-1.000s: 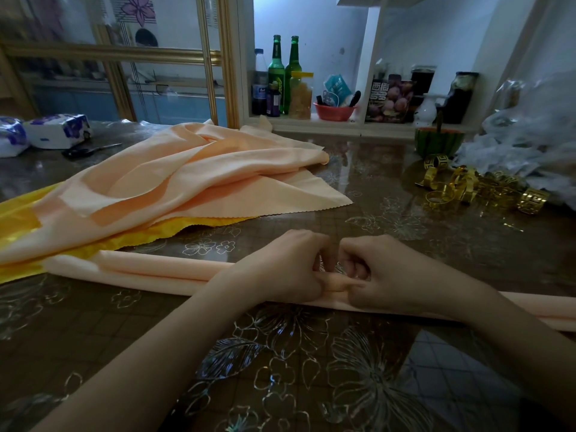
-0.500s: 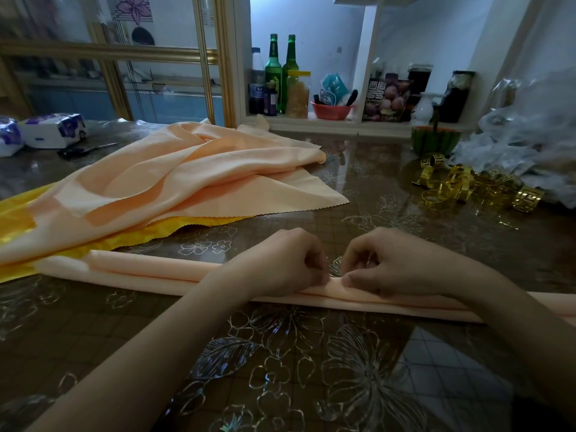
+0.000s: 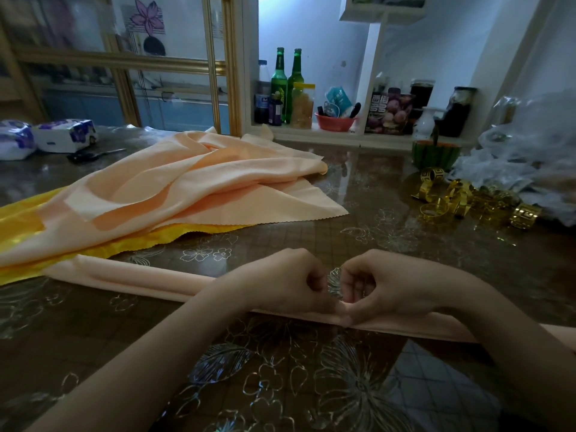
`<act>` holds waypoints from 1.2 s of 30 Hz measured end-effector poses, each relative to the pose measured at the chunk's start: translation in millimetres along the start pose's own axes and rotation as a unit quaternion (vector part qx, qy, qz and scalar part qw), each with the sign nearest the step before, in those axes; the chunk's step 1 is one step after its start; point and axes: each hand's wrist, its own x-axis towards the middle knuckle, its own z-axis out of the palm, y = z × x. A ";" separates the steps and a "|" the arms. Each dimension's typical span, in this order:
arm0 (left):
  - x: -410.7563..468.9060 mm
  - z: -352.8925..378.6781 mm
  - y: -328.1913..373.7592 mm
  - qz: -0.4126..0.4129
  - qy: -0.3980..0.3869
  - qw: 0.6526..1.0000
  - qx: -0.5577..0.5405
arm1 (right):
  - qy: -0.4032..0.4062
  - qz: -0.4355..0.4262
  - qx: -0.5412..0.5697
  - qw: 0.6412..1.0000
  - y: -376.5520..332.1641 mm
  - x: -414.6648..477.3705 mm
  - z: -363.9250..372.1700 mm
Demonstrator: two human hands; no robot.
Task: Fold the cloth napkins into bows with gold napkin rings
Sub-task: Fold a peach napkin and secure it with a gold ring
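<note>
A peach napkin folded into a long narrow strip (image 3: 140, 280) lies across the table in front of me. My left hand (image 3: 280, 283) and my right hand (image 3: 383, 289) meet at its middle, fingers curled, both pinching the strip's near edge where thumbs and fingertips touch. The strip's right end passes under my right forearm. A heap of loose peach napkins (image 3: 193, 188) lies behind, on top of yellow cloth (image 3: 131, 244). Several gold napkin rings (image 3: 461, 199) sit in a cluster at the right.
The table (image 3: 280, 385) has a glossy cover with a flower pattern. Tissue packs (image 3: 65, 135) and scissors (image 3: 93, 154) lie far left. A green watermelon-shaped bowl (image 3: 434, 154) and crumpled clear plastic (image 3: 530, 163) sit at the right. Bottles and jars (image 3: 286, 85) line the back shelf.
Both hands have slid toward the near edge of the strip and come together, pinching it closer to me. The strip has flattened a little under them.
</note>
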 end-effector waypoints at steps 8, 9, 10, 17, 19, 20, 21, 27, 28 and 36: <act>6.1 2.5 6.7 -0.017 -0.041 0.998 0.038 | -0.034 0.028 -0.036 0.998 -5.0 -1.5 -1.3; 5.8 1.0 13.3 -0.031 -0.046 0.997 0.061 | -0.035 0.037 -0.043 0.998 -6.4 -5.2 -3.6; 5.9 0.7 17.6 -0.043 -0.048 0.995 0.080 | -0.038 0.046 -0.058 0.997 -7.0 -6.4 -4.6; -1.8 5.1 17.0 -0.081 -0.008 0.991 0.109 | -0.004 0.087 -0.115 0.989 2.6 -8.1 0.9; 1.7 3.3 13.0 -0.095 0.037 0.989 0.109 | 0.013 0.083 -0.091 0.992 13.4 -18.0 -4.0; 4.3 3.1 9.4 -0.102 0.053 0.988 0.107 | 0.019 0.089 -0.078 0.993 20.7 -21.6 -7.2; 8.0 2.1 9.0 -0.107 0.062 0.987 0.104 | 0.032 0.101 -0.069 0.992 30.5 -29.0 -11.4; 22.5 -8.0 11.9 -0.120 0.039 0.986 0.110 | 0.055 0.129 -0.058 0.988 66.2 -60.9 -19.6; 24.1 -10.0 13.6 -0.118 0.040 0.985 0.116 | 0.055 0.121 -0.069 0.989 66.7 -64.4 -19.1; 41.4 3.2 42.2 -0.069 0.035 0.997 -0.001 | 0.037 0.121 -0.046 0.991 69.9 -69.5 -24.2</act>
